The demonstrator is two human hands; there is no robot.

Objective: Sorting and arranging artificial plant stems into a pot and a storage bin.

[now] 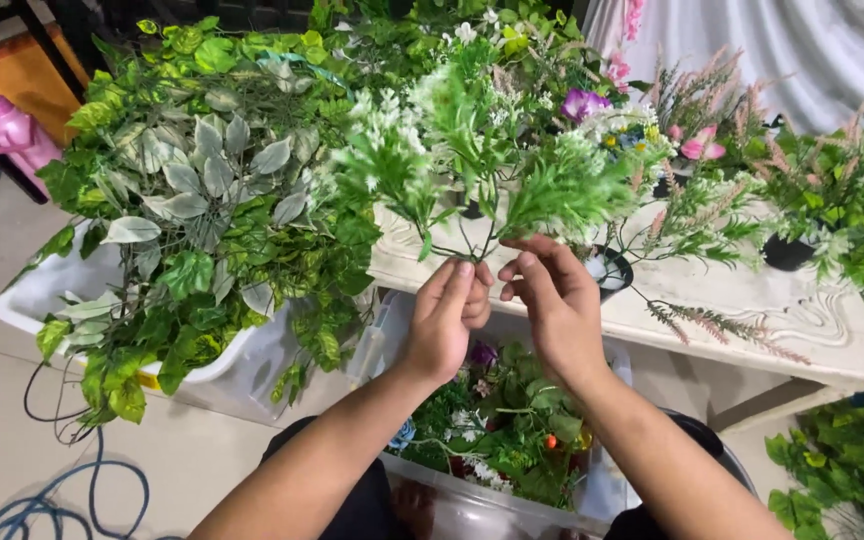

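Both hands — left hand (pixel 449 312), right hand (pixel 550 296) — fingers clamped on green plastic sprig (pixel 472 165) stems above clear bin (pixel 472 510).

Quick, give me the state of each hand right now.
Left hand: closed, pinching the thin stems of a green artificial fern sprig with white tips.
Right hand: fingers loosely curled beside the same stems; grip cannot be told.

Bright, even light; soft shadows, slight edge distortion.
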